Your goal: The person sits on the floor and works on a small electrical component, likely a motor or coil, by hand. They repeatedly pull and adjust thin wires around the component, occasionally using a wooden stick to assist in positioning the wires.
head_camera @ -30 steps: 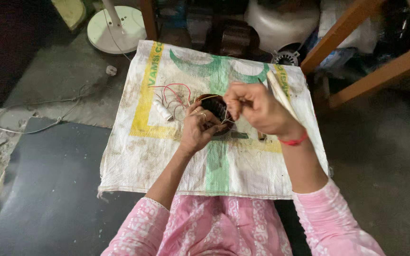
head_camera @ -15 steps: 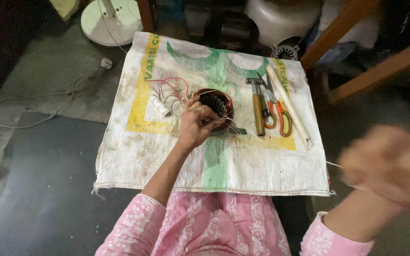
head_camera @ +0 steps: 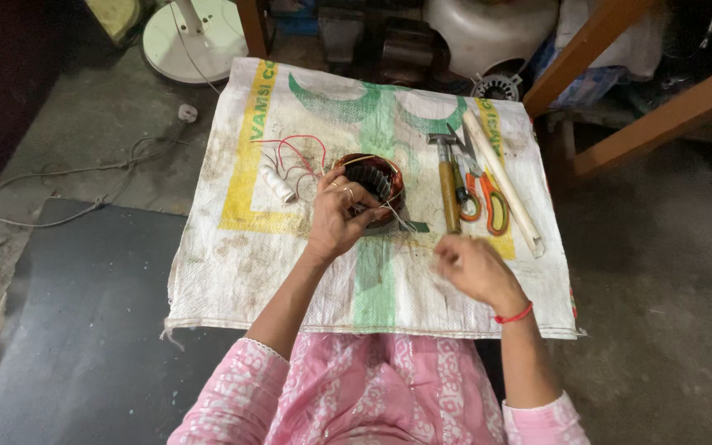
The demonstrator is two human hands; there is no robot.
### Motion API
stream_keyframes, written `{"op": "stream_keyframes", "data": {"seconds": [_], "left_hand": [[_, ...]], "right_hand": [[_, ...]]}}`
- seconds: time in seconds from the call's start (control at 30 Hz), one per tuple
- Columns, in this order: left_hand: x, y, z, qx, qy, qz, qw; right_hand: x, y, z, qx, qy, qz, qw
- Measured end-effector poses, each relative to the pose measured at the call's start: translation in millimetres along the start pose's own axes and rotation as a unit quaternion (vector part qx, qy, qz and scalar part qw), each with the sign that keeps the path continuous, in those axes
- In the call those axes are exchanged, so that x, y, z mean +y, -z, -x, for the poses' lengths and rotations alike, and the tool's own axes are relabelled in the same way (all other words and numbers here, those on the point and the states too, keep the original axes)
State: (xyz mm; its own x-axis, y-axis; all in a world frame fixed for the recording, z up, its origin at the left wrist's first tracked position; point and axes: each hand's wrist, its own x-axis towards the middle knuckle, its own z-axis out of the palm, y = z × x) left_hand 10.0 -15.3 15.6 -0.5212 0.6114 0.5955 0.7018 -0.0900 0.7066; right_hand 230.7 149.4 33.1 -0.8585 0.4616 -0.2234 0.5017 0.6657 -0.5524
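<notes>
Left hand (head_camera: 335, 218) grips the stator (head_camera: 375, 183) at frame centre, fingers curled over its near rim, holding it down on the sack (head_camera: 232, 264). Right hand (head_camera: 475, 268) sits lower right of the stator, clear of it, fingers pinched loosely; it looks to pinch a fine wire but that's too thin and blurred to confirm. Change: a second ago both hands were on the stator; half a second ago the right had swung far out to lower right, motion-blurred; now it is back in over the sack, near the stator but not touching. My read: a pull stroke, drawing wire or thread out through the core, so winding or lacing work is mid-cycle, not finished. The stator hasn't moved; the left hand never let go. Counts: one stator with copper winding; one white spool (head_camera: 278, 183) just left of it; a tangle of red and white leads (head_camera: 294, 156) upper left of it, number not countable. Right of the stator, lying side by side: one hammer (head_camera: 447, 185), one pair of orange-handled scissors (head_camera: 488, 194), one white tube (head_camera: 504, 185), and one darker slim tool between hammer and scissors, kind unclear. One flat green strip (head_camera: 409, 227) just below the stator. One fan base (head_camera: 195, 37) top left, one grey cable (head_camera: 76, 185) on the floor at left.
</notes>
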Motion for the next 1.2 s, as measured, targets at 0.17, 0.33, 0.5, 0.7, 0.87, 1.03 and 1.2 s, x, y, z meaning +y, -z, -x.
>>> {"op": "stream_keyframes", "data": {"seconds": [0.17,0.33,0.5,0.7,0.87,1.03,1.2], "left_hand": [[-0.3,0.5,-1.2,-0.008,-0.002,-0.004,1.000],[0.8,1.0,-0.4,-0.008,-0.002,0.002,1.000],[-0.3,1.2,-1.1,-0.001,-0.002,0.004,1.000],[-2.6,-0.6,-0.8,-0.006,-0.002,0.007,1.000],[-3.0,0.5,-2.2,-0.014,-0.015,0.005,1.000],[-2.7,0.1,-2.2,-0.011,0.002,0.006,1.000],[-1.4,-1.2,-1.5,-0.008,-0.001,0.011,1.000]], "right_hand": [[-21.8,-6.9,-15.9,0.211,0.123,0.015,0.970],[-29.5,-26.2,-24.9,0.245,0.177,0.050,0.952],[-23.5,-16.7,-19.3,0.133,0.083,-0.071,0.985],[-34.9,0.0,-4.7,0.123,0.289,-0.362,0.878],[-56.9,-5.1,-15.1,0.081,0.272,-0.555,0.782],[-63.7,29.6,13.3,0.132,0.344,-0.418,0.830],[-70.1,93.5,94.1,0.195,0.351,-0.350,0.846]]}}
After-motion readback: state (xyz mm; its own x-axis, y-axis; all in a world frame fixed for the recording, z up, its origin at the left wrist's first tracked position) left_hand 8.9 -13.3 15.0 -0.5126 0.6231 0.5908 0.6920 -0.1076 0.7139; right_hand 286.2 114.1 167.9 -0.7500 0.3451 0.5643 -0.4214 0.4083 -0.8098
